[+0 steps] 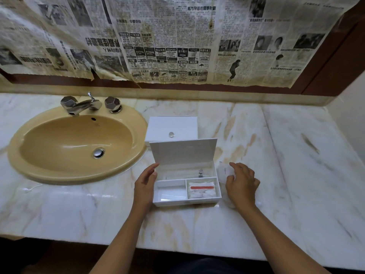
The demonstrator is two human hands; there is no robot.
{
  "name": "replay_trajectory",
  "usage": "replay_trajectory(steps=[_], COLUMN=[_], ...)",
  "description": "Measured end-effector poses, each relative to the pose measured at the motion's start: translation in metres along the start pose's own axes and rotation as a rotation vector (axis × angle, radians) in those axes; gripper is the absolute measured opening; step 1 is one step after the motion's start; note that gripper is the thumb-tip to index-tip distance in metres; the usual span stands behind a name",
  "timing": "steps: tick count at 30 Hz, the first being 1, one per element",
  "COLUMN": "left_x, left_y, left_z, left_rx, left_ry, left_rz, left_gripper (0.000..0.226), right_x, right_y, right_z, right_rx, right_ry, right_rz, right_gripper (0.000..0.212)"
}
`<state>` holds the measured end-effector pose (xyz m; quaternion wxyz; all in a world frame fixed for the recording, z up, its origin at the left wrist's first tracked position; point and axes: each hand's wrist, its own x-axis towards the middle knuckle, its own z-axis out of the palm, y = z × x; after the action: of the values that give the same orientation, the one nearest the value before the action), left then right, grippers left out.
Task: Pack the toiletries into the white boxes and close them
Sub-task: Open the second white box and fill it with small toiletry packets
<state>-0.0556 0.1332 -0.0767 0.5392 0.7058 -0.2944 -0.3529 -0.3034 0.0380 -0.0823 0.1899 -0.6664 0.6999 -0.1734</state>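
Open box: our white hinged plastic box (187,186) sits on the marble counter (276,155), lid up, orange-striped packet (201,189) in its right compartment.
Left hand (145,181): flat against the box's left wall, gripping nothing.
Right hand (242,181): fingers curled on a clear wrapped packet (224,172) beside the box.
Second box: closed white box (171,128) just behind.

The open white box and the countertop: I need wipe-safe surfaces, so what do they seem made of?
The open white box looks like glossy rigid plastic or acrylic: thin flat walls, slight sheen. The countertop looks like polished marble: pale stone with grey and tan veining and soft reflections.
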Motion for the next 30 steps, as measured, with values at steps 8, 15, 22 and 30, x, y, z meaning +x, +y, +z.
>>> replay_trajectory(steps=[8,15,22,30], left_x=[0.0,0.001,0.001,0.001], left_y=[0.001,-0.001,-0.001,-0.001], left_z=[0.001,0.001,0.0,-0.001], left_rx=[-0.012,-0.014,-0.006,-0.028], left_ry=[0.004,0.004,0.001,-0.005], left_rz=[0.007,0.009,0.022,0.02], left_gripper=[0.029,0.029,0.029,0.029], right_x=[0.007,0.01,0.007,-0.049], right_y=[0.005,0.001,-0.022,-0.09], right_z=[-0.003,-0.003,-0.018,-0.029], right_rx=[-0.123,-0.097,0.235,0.526], right_ry=[-0.047,0.022,0.297,0.263], right_rz=[-0.049,-0.042,-0.033,-0.527], right_gripper=[0.025,0.017,0.01,0.014])
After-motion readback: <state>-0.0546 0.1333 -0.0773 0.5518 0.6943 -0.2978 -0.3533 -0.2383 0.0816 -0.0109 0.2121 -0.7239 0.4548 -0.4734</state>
